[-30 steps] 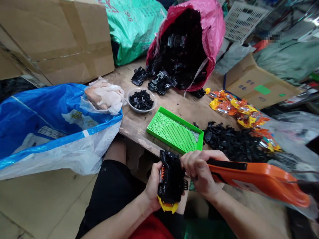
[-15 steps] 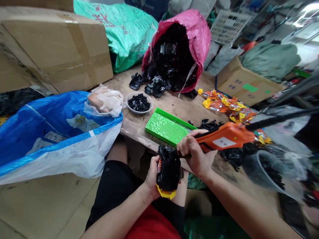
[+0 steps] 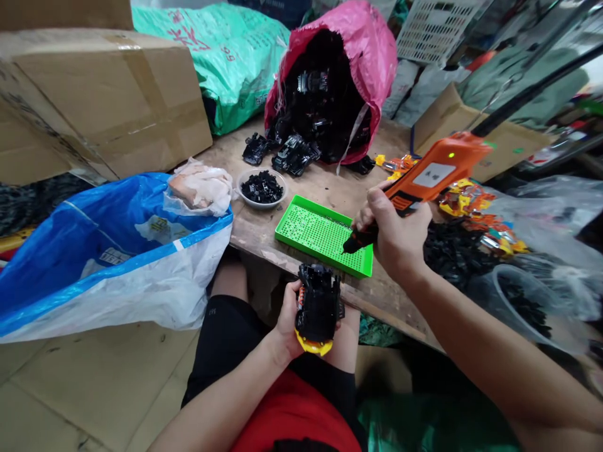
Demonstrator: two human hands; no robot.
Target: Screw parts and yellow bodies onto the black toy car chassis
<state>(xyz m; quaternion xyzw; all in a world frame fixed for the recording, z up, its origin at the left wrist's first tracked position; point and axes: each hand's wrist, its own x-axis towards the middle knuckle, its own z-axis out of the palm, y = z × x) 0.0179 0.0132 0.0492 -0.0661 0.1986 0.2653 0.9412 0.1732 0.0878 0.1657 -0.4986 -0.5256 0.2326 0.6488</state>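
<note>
The two hands are apart. The left hand (image 3: 287, 317) wraps around the black toy car (image 3: 318, 304) with the yellow end, held over the legs (image 3: 219, 336), just off the bench's (image 3: 257, 229) front edge. If that one hand goes loose, the car could slip and fall. The right hand (image 3: 402, 232) grips the orange electric screwdriver (image 3: 436, 169), its tip over the green tray (image 3: 301, 243) near that edge. A hard poke could tip the tray and spill its shiny bits (image 3: 301, 220), too small to name. A tug from the black cord (image 3: 532, 95) could pull the tip away.
</note>
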